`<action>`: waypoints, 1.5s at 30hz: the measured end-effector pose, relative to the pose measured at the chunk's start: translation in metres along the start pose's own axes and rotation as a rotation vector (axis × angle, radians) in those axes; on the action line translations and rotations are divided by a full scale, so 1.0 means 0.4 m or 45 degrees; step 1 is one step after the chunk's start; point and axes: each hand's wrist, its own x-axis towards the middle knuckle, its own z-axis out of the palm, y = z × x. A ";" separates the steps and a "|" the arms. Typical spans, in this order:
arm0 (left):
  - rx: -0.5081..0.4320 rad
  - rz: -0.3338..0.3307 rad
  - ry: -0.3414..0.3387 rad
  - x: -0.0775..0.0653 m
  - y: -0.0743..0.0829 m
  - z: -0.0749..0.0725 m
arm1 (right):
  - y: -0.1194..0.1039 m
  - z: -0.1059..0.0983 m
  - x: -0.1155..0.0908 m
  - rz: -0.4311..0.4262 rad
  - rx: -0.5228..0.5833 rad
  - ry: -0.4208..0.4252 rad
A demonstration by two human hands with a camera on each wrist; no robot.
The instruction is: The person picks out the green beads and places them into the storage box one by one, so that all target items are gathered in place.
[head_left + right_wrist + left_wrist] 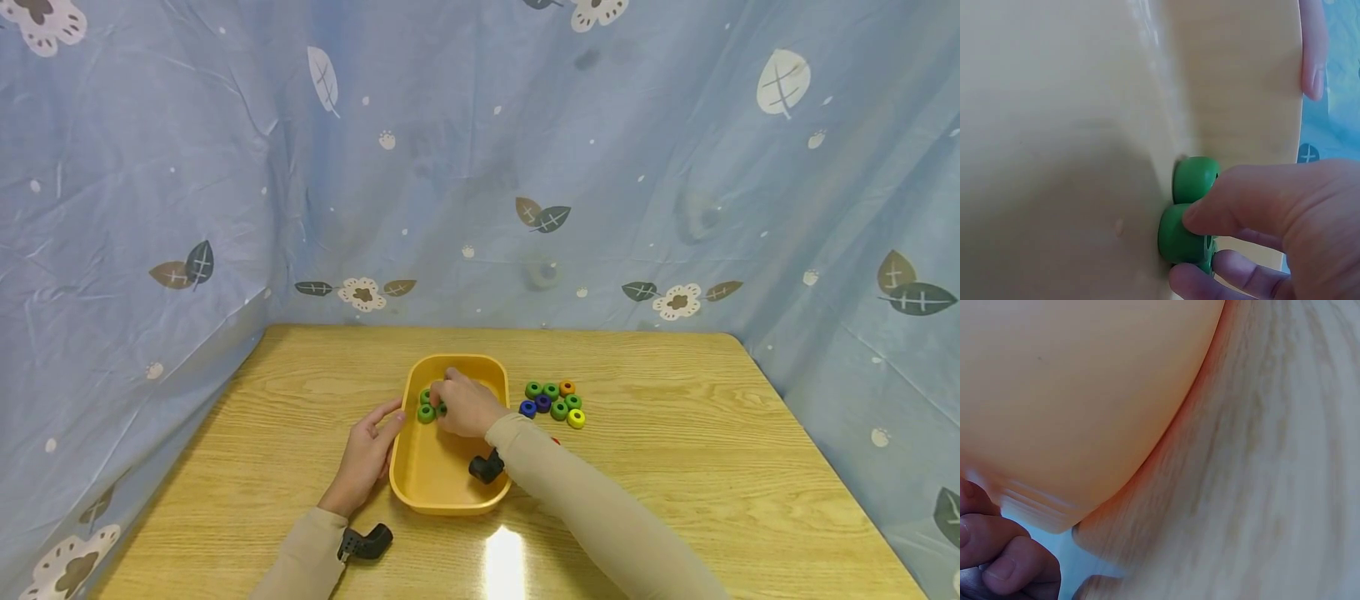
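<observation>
Yellow bin (438, 473): green beads (426, 418) by its left wall
Pinched bead (1175, 240): inside, green, rounded, holed
Right hand (468, 407): pinching that bead
Left hand (365, 455): against bin's outside, can't tell if gripping

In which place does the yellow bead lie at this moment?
In the head view, the yellow bead lies on the table, to the right of the tray, at the near right corner of the group of beads, beside two green beads.
</observation>
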 end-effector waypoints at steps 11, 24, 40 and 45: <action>0.002 -0.009 0.010 0.000 0.000 0.002 | -0.001 -0.012 -0.013 0.032 0.052 0.026; 0.009 -0.026 0.032 -0.002 -0.001 0.006 | 0.007 -0.075 -0.068 -0.052 0.176 0.085; -0.001 -0.021 0.016 -0.004 -0.001 0.006 | 0.037 -0.140 -0.158 -0.093 0.257 0.253; -0.004 -0.022 0.027 -0.003 -0.002 0.006 | 0.068 -0.144 -0.193 -0.072 0.268 0.313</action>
